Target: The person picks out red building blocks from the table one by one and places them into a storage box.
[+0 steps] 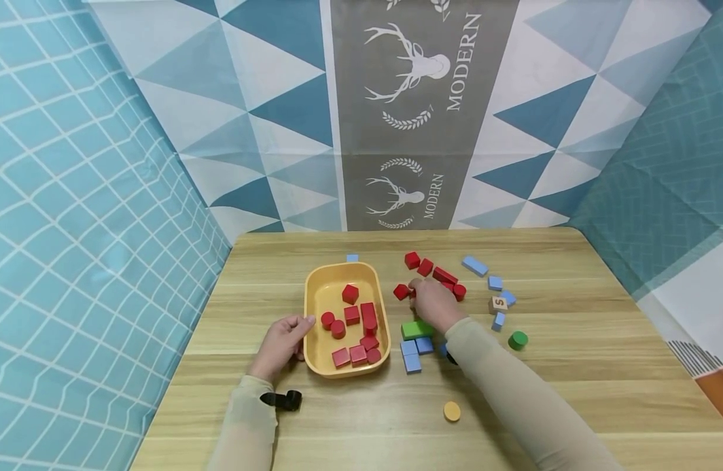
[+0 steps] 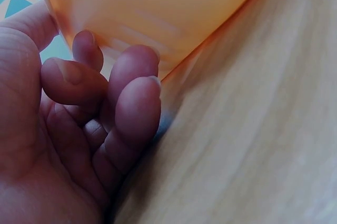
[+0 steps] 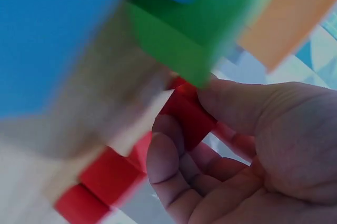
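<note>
A yellow plastic tray holds several red blocks, cubes and cylinders among them. My left hand grips its left side, thumb at the rim; in the left wrist view the curled fingers lie against the outer wall. My right hand is low over the table among loose red blocks. Between its thumb and fingers it pinches a red block, mostly hidden in the head view. Close by the right hand lies a green rectangular block.
Blue blocks lie just in front of the green block. Farther right are more blue blocks, a wooden letter cube and a green cylinder. A yellow disc lies near the front. One blue block sits behind the tray.
</note>
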The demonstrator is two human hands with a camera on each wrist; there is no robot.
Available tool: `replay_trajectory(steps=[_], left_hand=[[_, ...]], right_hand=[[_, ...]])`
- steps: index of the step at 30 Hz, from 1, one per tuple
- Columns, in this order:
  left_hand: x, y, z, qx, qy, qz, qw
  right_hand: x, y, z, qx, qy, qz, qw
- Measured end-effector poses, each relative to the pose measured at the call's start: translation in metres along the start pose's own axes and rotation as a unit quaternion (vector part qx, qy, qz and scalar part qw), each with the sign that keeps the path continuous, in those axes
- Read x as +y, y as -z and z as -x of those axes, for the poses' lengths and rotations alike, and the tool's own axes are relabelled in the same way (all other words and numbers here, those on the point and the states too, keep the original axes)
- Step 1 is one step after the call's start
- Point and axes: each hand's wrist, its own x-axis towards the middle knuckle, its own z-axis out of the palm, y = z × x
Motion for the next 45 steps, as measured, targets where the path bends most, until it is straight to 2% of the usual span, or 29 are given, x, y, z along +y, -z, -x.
replay_trajectory(steps=[4, 6, 8, 12, 14, 16, 21, 33, 45], left_hand=[[0.000, 0.000, 0.000, 0.000, -0.002, 0.000, 1.0000], [0.000, 0.001, 0.001, -0.001, -0.003, 0.000, 1.0000], [0.000, 0.001, 0.000, 0.000, -0.003, -0.001, 1.0000], [0.000, 0.001, 0.000, -0.001, -0.003, -0.003, 1.0000], [0.000, 0.000, 0.000, -0.003, -0.004, -0.005, 1.0000], [0.000, 0.000, 0.000, -0.004, -0.004, -0.005, 1.0000], [0.000, -0.001, 0.000, -0.001, -0.004, -0.003, 1.0000], [-0.001, -0.001, -0.001, 0.004, -0.006, -0.004, 1.0000], [0.000, -0.003, 0.000, 0.008, -0.007, -0.003, 0.9999]], right_hand=[[-0.019, 0.019, 0.006, 0.046, 0.013, -0.023, 0.999], [-0.034, 0.027, 0.011, 0.071, 0.041, -0.043, 0.996], [-0.050, 0.029, 0.018, 0.090, 0.089, -0.062, 0.990], [-0.081, 0.016, 0.034, 0.072, 0.197, -0.094, 0.973], [-0.090, 0.002, 0.039, 0.052, 0.233, -0.092, 0.967], [-0.093, -0.012, 0.042, 0.025, 0.250, -0.085, 0.964], [-0.094, -0.031, 0.042, -0.014, 0.225, -0.076, 0.971], [-0.098, -0.038, 0.040, 0.007, 0.209, -0.010, 0.978], [-0.098, -0.039, 0.041, 0.017, 0.213, -0.008, 0.977]])
